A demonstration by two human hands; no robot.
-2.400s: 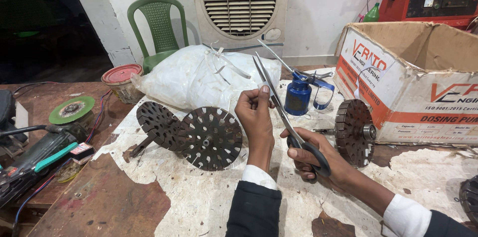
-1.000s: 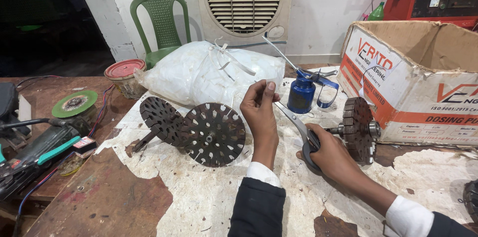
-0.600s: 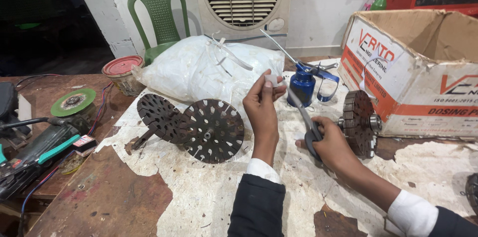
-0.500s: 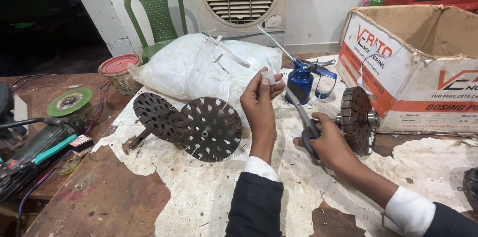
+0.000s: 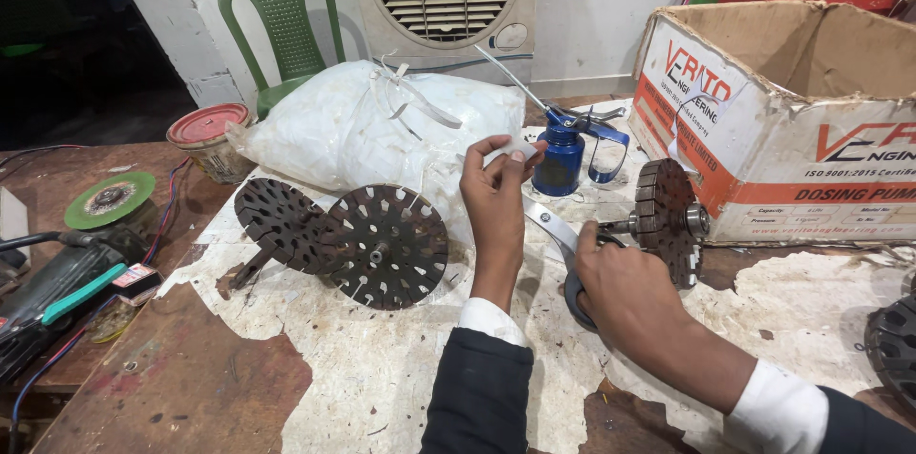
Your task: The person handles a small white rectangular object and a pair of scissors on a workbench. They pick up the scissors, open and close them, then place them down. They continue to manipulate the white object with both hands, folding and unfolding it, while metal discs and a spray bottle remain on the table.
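Observation:
My left hand (image 5: 494, 195) is raised over the middle of the bench and pinches a small white strip (image 5: 511, 146) between thumb and fingertips. My right hand (image 5: 622, 284) grips the black handles of a pair of scissors (image 5: 551, 223). Their blades point up and left, just under my left hand. Left of my hands lie two dark slotted metal discs on one shaft, the larger disc (image 5: 386, 245) nearer, the smaller disc (image 5: 281, 218) further left. A blue oil can (image 5: 559, 159) with a long spout stands just behind the strip.
A tied white plastic bag (image 5: 382, 125) lies behind the discs. An open cardboard box (image 5: 811, 111) stands at right, a ribbed rotor core (image 5: 668, 214) before it. At left are a red-lidded tin (image 5: 205, 134), a green grinding disc (image 5: 110, 198) and a power tool (image 5: 57, 287). A green chair (image 5: 281, 20) stands behind.
The scissors, held upright beside my left hand before, have come down low towards the bench. My left hand has stayed raised, and the white strip now shows clearly in its fingertips.

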